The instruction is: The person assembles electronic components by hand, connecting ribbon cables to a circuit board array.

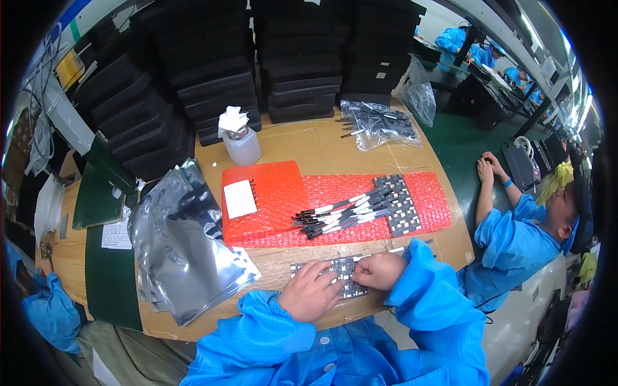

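A dark circuit board panel (346, 267) with many small pale parts lies flat at the table's near edge. My left hand (311, 291) rests on its left part, fingers stretched out over it. Over the panel's right part, my right hand (381, 270) is closed in a pinch against the board; what its fingertips hold is hidden. A thin strip (420, 246) juts out beyond my right wrist. Behind the hands, a bundle of black-and-white flat cables (347, 215) lies on red bubble wrap (438, 201), its right end on a second circuit board panel (407, 217).
Silver antistatic bags (187, 241) cover the table's left. A red bubble bag (277, 186), a bottle (243, 149) topped with white tissue and a clear bag of cables (386, 127) lie farther back. Black tray stacks (302, 77) line the rear. A co-worker (518, 241) sits at right.
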The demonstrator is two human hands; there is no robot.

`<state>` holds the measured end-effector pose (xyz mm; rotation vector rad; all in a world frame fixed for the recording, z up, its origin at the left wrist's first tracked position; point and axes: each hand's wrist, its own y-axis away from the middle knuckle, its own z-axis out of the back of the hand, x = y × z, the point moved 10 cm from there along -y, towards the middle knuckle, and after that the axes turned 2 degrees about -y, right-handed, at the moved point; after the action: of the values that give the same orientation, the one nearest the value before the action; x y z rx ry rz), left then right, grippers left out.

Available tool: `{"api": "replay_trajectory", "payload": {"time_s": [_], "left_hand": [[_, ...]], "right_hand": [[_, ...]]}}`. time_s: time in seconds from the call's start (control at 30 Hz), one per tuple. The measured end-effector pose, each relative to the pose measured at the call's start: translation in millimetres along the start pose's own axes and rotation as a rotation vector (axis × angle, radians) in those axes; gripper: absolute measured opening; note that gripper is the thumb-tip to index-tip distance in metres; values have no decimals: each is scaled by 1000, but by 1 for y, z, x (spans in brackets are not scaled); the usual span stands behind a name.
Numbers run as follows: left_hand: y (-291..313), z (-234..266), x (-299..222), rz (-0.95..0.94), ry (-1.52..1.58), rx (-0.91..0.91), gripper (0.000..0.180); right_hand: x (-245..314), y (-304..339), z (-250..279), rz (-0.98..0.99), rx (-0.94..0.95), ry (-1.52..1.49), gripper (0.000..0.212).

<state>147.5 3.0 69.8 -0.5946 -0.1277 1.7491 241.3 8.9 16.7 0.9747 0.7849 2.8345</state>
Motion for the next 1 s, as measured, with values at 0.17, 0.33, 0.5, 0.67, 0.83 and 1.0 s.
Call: {"api": "replay_trajectory", "payload": {"time_s": [0.17,0.33,0.5,0.67,0.83,1.0], "left_hand": [[-1,1,0,0,-25,-3,28],[-3,0,1,14,-33,16,28],[-1,2,2,17,-50,-5,27],[3,-5,7,53,14,33,29],[8,-7,20,107,196,46,27],[12,1,49,317,590,-146,17]], "right_hand": [[52,37,24,357,-494,389,15],[54,52,8,370,-679,403,31],[64,54,0,418,-701,481,28],[68,54,-6,408,-695,536,26],[84,45,-21,439,-545,714,25],[87,33,-39,351,-398,875,27]]}}
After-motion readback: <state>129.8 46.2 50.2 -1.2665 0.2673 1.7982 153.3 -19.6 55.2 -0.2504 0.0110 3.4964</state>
